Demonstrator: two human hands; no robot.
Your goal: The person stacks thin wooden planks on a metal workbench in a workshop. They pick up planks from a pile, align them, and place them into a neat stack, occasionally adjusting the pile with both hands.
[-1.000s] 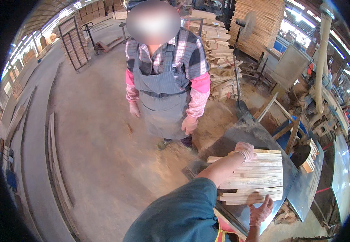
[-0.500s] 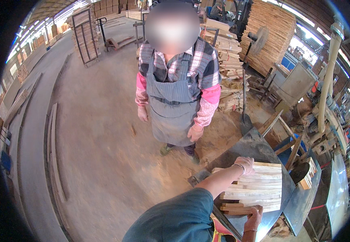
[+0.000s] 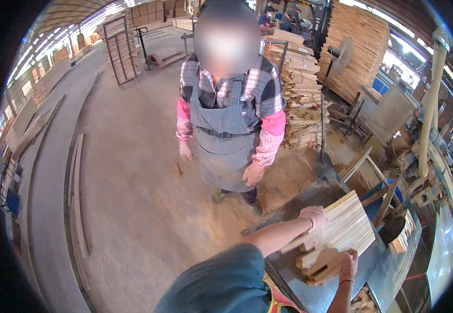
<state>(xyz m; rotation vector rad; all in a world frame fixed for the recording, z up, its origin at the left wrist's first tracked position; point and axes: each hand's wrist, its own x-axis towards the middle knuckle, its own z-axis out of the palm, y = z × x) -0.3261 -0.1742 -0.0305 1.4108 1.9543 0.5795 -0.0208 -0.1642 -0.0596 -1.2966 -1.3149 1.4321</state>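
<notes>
A row of pale wooden strips (image 3: pixel 349 224) lies side by side on a dark metal table (image 3: pixel 294 206), slanting up toward the right. At the far left side of the row, my left hand (image 3: pixel 315 216), in a pale pinkish glove, is closed against the outer strips. Similarly gloved, my right hand (image 3: pixel 348 265) grips the near edge, its fingers curled on the strips. The ends at the lower left are uneven, and one strip juts out under my left forearm. Part of the row there is blurred.
A person in a grey apron (image 3: pixel 224 156) stands across from me, arms hanging down. Right of the table are a metal sheet (image 3: pixel 393 266), a short bundle of wood pieces (image 3: pixel 405 229) and a hose (image 3: pixel 429 120). Stacked lumber (image 3: pixel 351 47) and a pallet jack (image 3: pixel 151 57) stand farther back.
The strips have turned from nearly level to slanting, their right ends swinging away from me. My right hand has moved right along the near edge; the left has shifted slightly nearer.
</notes>
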